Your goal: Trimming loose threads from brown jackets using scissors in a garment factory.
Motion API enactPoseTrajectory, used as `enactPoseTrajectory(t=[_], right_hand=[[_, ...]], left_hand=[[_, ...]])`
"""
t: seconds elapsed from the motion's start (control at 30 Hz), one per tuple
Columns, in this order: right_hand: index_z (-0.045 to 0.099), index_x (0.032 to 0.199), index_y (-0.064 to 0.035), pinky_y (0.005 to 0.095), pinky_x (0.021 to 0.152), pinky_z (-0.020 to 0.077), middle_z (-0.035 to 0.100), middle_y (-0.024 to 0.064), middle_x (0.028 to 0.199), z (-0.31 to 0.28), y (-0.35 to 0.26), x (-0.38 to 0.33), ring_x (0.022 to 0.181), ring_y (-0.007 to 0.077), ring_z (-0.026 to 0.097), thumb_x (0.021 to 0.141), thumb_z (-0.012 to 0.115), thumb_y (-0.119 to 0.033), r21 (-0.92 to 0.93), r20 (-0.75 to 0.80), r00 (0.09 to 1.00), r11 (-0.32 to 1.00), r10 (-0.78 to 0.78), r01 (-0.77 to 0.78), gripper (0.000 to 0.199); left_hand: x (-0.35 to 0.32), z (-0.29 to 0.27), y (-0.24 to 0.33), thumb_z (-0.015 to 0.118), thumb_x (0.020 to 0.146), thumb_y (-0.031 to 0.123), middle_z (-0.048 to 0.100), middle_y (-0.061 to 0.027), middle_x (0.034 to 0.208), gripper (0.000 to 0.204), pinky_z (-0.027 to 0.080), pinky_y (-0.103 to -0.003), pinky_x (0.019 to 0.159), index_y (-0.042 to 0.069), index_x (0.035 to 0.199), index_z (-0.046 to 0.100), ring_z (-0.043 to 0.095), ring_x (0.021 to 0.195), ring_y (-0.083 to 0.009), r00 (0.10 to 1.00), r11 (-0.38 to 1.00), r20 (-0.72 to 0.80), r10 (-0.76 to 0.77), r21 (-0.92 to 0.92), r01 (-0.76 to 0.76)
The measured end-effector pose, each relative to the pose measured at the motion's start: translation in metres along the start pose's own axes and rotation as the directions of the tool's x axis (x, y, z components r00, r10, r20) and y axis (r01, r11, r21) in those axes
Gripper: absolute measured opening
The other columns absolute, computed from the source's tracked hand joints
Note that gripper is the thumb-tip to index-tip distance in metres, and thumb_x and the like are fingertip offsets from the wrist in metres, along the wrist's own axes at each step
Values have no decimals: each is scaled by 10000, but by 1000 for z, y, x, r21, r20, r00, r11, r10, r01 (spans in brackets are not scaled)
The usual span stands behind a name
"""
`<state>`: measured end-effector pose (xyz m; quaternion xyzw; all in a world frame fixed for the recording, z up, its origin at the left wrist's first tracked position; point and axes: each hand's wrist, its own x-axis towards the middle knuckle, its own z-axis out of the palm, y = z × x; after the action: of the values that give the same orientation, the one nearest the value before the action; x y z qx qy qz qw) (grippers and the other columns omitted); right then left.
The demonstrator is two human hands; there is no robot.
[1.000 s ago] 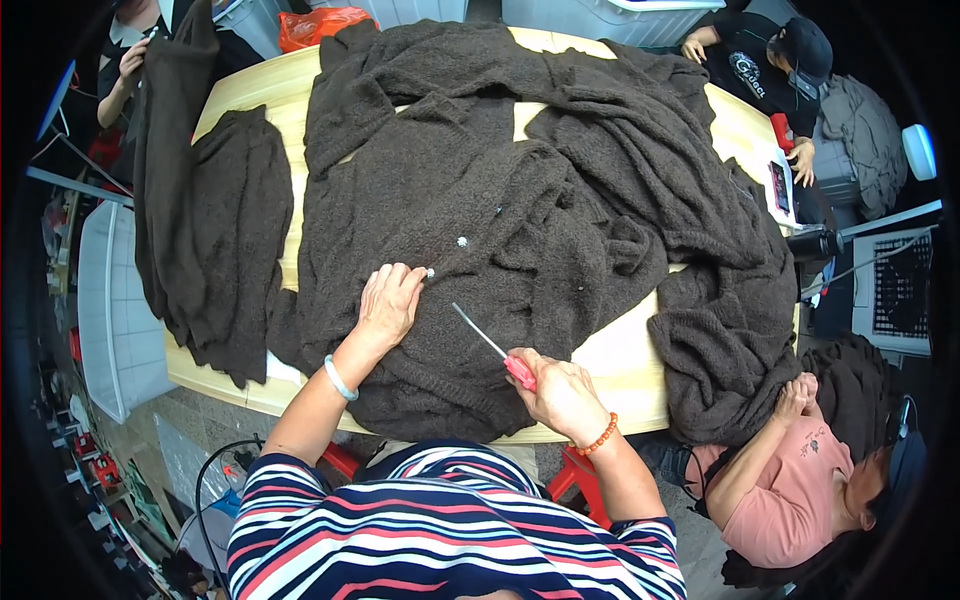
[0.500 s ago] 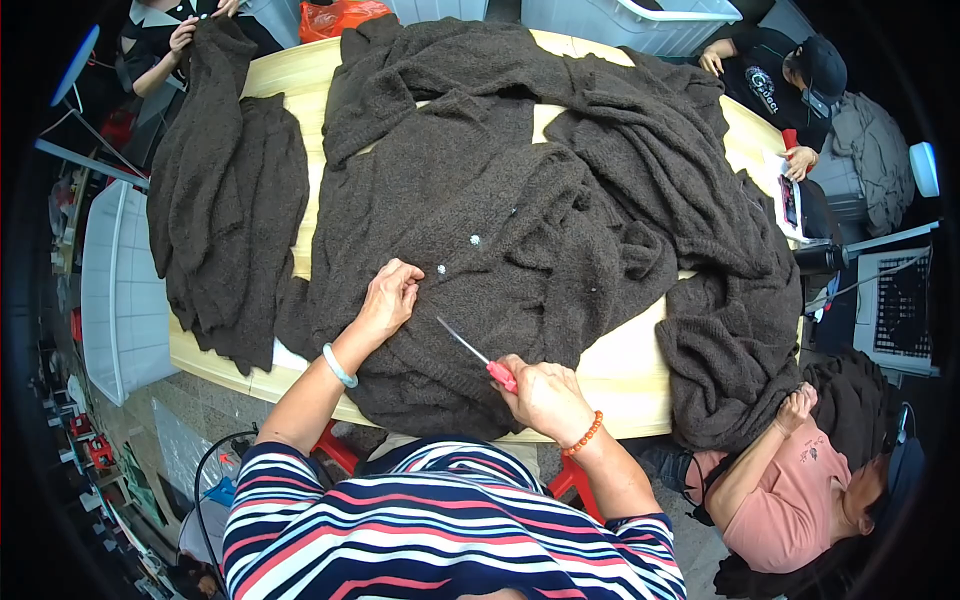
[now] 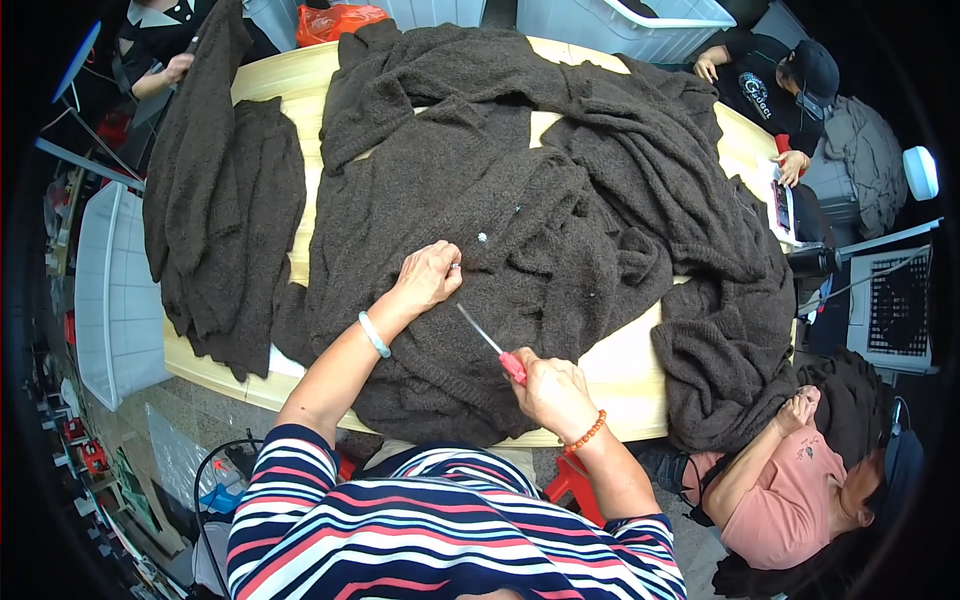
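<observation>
1. Head view, how far along: the dark brown knit garment (image 3: 400, 190) lies bunched and spread in front of me on the pale wooden surface (image 3: 630, 375), with folds heaped toward its right. I judge the work on it to be partway: the knit is laid out within reach, and a line of small fittings shows on it.

2. Head view, what is done and left: one white flower-like bead (image 3: 482, 237) sits on the knit, untouched, just beyond my fingertips. A second, the pinched white bead (image 3: 456, 265), is right at my fingers. Farther up is a tiny dark spot (image 3: 518, 210), too small for me to name. How firmly any of these is fixed, I cannot tell, so I cannot count any as finished.

3. Head view, my left hand (image 3: 430, 275): the fingers are curled and the tips drawn together, clamped, as it looks, on that second bead against the knit.

4. Head view, my right hand (image 3: 558, 393): it is closed around the handle of a red-handled screwdriver-like tool (image 3: 513, 366). The slim metal shaft points up and left, its tip near my left hand but apart from the bead; I cannot tell whether it touches the knit.
</observation>
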<state>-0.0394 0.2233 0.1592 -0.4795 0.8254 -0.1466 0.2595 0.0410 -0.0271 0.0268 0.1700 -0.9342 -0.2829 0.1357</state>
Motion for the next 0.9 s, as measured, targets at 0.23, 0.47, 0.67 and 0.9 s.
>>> enactPoseTrajectory(t=[0.23,0.47,0.67,0.9], right_hand=[[598,1077,-92,448,690,536,682,191,857,-5,17,6,791,381,673,857,642,-148,150,-91,992,986,90,-76,231],[607,1069,-91,462,687,531,680,190,802,-18,21,21,764,378,676,886,639,-216,97,-181,972,986,151,-135,224],[624,1050,-89,460,684,534,676,187,755,-17,26,22,744,375,676,895,637,-253,50,-38,985,984,171,-169,226],[606,1031,-84,449,663,542,677,187,789,-17,36,23,749,370,678,880,640,-194,224,-149,988,972,-33,66,191]], left_hand=[[17,-19,26,716,806,155,572,-98,765,165,502,-376,621,43,847,601,627,681,-270,987,999,-158,25,-41,-32],[62,21,14,662,803,115,545,-122,918,168,519,-454,725,65,950,599,601,877,-325,994,973,39,104,201,-109],[66,22,-2,652,816,81,604,-98,837,103,525,-356,699,58,896,593,632,783,-214,998,984,62,-31,-171,41],[85,6,-27,762,834,154,589,-27,908,303,490,-233,692,42,1047,578,554,774,-71,892,732,-86,-443,-610,304]])
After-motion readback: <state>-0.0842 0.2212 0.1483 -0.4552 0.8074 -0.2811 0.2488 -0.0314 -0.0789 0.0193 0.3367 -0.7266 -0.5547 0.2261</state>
